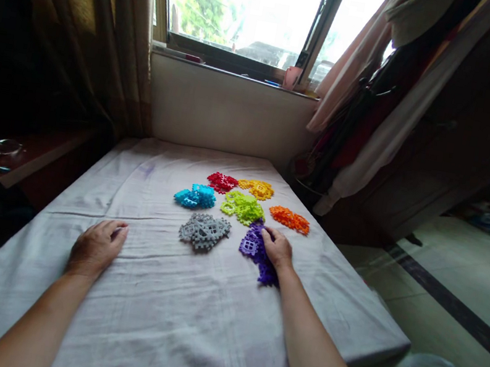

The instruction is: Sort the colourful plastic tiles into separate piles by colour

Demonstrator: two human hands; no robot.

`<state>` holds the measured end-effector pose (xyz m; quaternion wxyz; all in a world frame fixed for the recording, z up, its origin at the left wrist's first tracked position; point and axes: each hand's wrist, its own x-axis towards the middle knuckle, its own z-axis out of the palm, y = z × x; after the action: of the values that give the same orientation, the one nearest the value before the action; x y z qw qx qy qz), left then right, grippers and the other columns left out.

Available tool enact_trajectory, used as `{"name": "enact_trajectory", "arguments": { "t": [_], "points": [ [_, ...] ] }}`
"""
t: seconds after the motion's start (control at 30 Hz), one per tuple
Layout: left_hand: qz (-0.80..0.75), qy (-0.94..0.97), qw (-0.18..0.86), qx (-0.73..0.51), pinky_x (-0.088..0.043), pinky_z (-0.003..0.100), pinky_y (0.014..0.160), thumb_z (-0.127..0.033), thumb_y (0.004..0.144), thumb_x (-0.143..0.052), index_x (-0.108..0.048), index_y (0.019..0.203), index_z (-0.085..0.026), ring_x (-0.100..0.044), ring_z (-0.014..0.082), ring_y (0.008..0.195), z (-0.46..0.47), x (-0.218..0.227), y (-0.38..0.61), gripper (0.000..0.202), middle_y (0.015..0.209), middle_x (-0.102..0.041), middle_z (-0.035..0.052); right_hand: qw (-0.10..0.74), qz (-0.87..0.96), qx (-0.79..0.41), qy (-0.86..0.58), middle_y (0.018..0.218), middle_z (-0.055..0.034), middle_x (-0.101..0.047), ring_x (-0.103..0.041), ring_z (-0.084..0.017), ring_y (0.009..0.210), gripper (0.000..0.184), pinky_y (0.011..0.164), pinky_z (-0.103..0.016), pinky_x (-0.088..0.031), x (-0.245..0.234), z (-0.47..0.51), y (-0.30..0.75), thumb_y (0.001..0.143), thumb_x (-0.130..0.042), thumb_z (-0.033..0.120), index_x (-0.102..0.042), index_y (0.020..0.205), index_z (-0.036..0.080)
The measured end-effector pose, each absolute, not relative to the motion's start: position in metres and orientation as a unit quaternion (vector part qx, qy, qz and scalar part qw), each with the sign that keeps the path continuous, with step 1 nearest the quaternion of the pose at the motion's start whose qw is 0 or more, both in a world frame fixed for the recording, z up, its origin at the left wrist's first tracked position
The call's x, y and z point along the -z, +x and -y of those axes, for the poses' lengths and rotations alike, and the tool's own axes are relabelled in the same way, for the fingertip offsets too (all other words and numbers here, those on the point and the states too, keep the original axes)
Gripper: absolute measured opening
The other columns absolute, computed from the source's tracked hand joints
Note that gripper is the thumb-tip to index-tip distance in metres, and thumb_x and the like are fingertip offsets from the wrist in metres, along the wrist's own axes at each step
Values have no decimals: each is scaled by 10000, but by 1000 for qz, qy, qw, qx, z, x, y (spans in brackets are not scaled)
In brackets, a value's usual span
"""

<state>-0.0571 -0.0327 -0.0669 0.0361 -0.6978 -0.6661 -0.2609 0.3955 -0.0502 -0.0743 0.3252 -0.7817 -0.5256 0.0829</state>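
My right hand [278,248] is at the purple pile of interlocking plastic pieces [249,245], its fingers bent onto a purple piece at the pile's upper right side. Part of the pile and some fingertips are hidden by the hand. To the left, my left hand [97,246] rests on the cloth with its fingers loosely curled in and nothing visible in them. Between the hands lies a grey pile [205,231]. Just beyond the purple one is a lime green pile [243,207], and an orange pile [290,219] lies to its right.
Farther back are blue [196,196], red [222,182] and yellow [257,188] piles of similar pieces. A pale cloth [133,315] covers the table. Behind are a window sill with a pink cup [291,77], a curtain [113,17] and hanging clothes [391,120].
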Motion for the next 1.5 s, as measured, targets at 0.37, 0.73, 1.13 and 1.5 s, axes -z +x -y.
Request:
{"name": "enact_trajectory", "arguments": {
  "t": [0.37,0.73,1.13,1.5],
  "points": [
    [665,-673,-12,323,-526,339,849,-438,844,-424,-718,992,-215,-679,240,947,35,69,-61,398,1031,-736,85,457,527,-83,-712,1258,-124,-650,-579,-248,1203,281,1056,-393,-432,77,-1,218,873,-569,303,-733,1077,203],
    [630,-685,3,365,-521,311,906,-447,875,-452,-698,982,-235,-675,219,989,35,72,-63,342,1051,-738,55,346,560,3,-753,1356,-120,-595,-499,-288,1276,376,1106,-472,-346,34,-23,349,898,-544,391,-692,1201,223],
    [639,-684,-23,350,-526,327,911,-449,856,-468,-690,975,-241,-671,228,1011,32,71,-62,326,1080,-730,52,270,432,-78,-857,1428,-144,-524,-495,-296,1316,580,1106,-457,-369,55,-40,432,928,-466,526,-510,1444,264],
    [649,-668,-52,360,-516,337,940,-439,843,-446,-692,963,-222,-669,236,1044,33,66,-60,350,1101,-729,71,389,522,-70,-756,1480,-163,-467,-398,-282,1403,638,1158,-441,-326,49,15,356,916,-440,535,-473,1454,195]
  ]
}}
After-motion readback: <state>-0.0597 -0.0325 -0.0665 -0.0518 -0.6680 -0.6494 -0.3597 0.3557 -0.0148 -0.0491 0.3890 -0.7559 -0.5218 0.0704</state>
